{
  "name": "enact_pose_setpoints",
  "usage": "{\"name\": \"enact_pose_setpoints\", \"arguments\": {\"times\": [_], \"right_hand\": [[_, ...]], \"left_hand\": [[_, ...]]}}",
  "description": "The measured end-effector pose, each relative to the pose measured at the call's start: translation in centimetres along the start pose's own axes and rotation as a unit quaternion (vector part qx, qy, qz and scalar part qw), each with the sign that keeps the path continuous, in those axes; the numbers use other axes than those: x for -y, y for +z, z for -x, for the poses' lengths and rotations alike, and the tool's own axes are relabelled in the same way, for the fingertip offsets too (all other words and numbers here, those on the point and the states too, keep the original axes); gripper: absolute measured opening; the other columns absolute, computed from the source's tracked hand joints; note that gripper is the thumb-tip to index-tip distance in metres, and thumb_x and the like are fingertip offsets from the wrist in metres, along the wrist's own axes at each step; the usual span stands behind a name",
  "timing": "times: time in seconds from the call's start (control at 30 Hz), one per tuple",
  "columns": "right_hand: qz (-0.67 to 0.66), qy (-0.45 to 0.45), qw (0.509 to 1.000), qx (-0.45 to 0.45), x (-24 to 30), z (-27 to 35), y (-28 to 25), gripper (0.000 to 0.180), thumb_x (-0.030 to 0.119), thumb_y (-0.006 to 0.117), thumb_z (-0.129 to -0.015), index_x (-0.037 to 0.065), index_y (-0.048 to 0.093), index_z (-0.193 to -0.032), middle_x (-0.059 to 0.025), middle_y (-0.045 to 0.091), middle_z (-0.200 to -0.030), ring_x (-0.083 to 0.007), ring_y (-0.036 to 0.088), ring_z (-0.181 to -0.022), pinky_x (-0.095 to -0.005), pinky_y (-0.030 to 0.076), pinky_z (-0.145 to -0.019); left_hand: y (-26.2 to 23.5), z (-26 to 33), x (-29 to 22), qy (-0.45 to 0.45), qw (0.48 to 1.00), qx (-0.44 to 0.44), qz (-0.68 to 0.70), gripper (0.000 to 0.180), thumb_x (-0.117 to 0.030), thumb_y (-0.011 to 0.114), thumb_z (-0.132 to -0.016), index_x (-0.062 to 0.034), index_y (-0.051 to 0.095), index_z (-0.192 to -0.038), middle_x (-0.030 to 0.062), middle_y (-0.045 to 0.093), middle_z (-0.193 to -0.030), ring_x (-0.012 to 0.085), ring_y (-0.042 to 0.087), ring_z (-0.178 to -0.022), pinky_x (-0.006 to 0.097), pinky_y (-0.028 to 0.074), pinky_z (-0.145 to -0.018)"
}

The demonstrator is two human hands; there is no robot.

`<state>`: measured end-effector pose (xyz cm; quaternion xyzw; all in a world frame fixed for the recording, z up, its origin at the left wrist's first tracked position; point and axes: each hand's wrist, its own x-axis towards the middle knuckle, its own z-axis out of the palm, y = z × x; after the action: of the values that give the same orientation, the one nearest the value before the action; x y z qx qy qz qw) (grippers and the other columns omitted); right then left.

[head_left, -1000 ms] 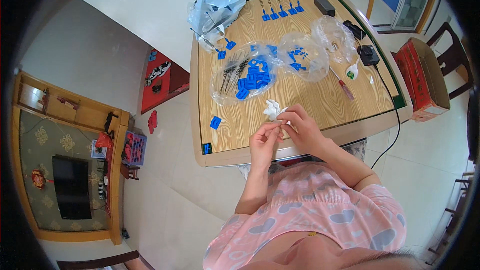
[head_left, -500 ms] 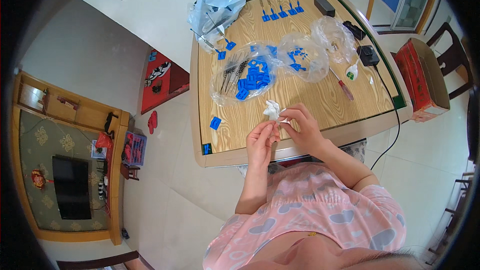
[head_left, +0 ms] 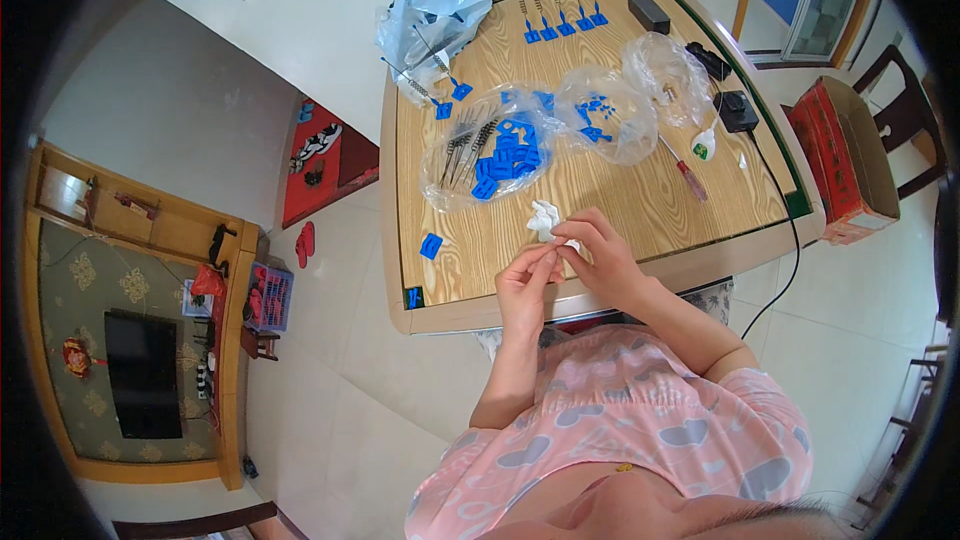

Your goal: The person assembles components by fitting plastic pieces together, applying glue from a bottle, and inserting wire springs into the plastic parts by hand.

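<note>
Close to the table's front edge, the fingertips of my left hand [head_left: 527,285] and my right hand [head_left: 598,258] meet in a pinch. Whatever they hold between them is too small to make out. Just beyond the fingertips lies a crumpled white tissue [head_left: 543,217]. A single blue plastic piece [head_left: 431,246] rests to the left of my hands. Farther off, a clear plastic bag [head_left: 437,192] spreads out under several blue plastic pieces [head_left: 508,155] and dark spring-wound rods [head_left: 459,152].
A second clear bag [head_left: 630,145] has small blue parts. To the right lie a screwdriver [head_left: 691,180], a white tube-like item [head_left: 704,143] and a black adapter [head_left: 737,112] with a cable. Spring rods on blue bases [head_left: 566,27] stand along the back. A red cardboard box [head_left: 840,165] is beyond the table.
My fingertips have drawn closer together, and my left hand has turned slightly. A small pale bit that showed between the fingers is now hidden. The objects on the table have stayed put.
</note>
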<state>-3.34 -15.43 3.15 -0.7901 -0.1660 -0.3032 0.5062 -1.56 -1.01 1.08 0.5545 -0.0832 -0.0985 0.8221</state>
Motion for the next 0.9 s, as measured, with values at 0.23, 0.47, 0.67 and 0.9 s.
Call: {"name": "enact_pose_setpoints", "arguments": {"times": [0.23, 0.47, 0.67, 0.9], "right_hand": [[-0.016, 0.021, 1.000, -0.009, 0.1, 0.1, 0.2, 0.032, -0.002, 0.064, -0.078, 0.009, 0.056, -0.107, -0.0108, 0.052, -0.099, -0.0268, 0.059, -0.086, -0.0342, 0.050, -0.068], [0.016, -0.006, 0.999, -0.030, 0.2, -0.1, 0.2, 0.033, -0.001, 0.065, -0.078, 0.010, 0.056, -0.108, -0.0104, 0.052, -0.099, -0.0274, 0.058, -0.085, -0.0336, 0.050, -0.069], [0.003, 0.007, 0.999, -0.037, 0.1, -0.1, 0.2, 0.033, -0.002, 0.065, -0.077, 0.008, 0.055, -0.107, -0.0102, 0.052, -0.098, -0.0262, 0.058, -0.084, -0.0328, 0.050, -0.069], [-0.144, 0.083, 0.980, -0.113, 0.0, 0.0, 0.6, 0.035, -0.011, 0.067, -0.071, 0.004, 0.054, -0.101, -0.0098, 0.053, -0.096, -0.0210, 0.058, -0.082, -0.0300, 0.048, -0.071]], "left_hand": [[-0.1, -0.1, 0.1, -0.004, 1.000, 0.004, 0.011, 0.015, 0.002, 0.058, -0.088, 0.0021, 0.067, -0.099, 0.0067, 0.062, -0.094, 0.0110, 0.059, -0.075, 0.022, 0.050, -0.060], [0.0, -0.2, 0.0, 0.003, 1.000, 0.006, 0.019, 0.015, 0.003, 0.057, -0.087, 0.0028, 0.067, -0.100, 0.0075, 0.061, -0.095, 0.0116, 0.059, -0.075, 0.022, 0.051, -0.060], [0.5, 0.0, 0.1, 0.080, 0.994, 0.004, -0.080, 0.018, 0.006, 0.057, -0.087, 0.0029, 0.066, -0.102, 0.0089, 0.059, -0.103, 0.0124, 0.060, -0.079, 0.023, 0.053, -0.063], [-0.8, -0.3, 2.6, -0.015, 0.980, 0.086, 0.181, 0.037, 0.001, 0.049, -0.093, -0.0033, 0.051, -0.129, 0.0120, 0.057, -0.117, 0.0169, 0.059, -0.093, 0.028, 0.054, -0.070]]}}
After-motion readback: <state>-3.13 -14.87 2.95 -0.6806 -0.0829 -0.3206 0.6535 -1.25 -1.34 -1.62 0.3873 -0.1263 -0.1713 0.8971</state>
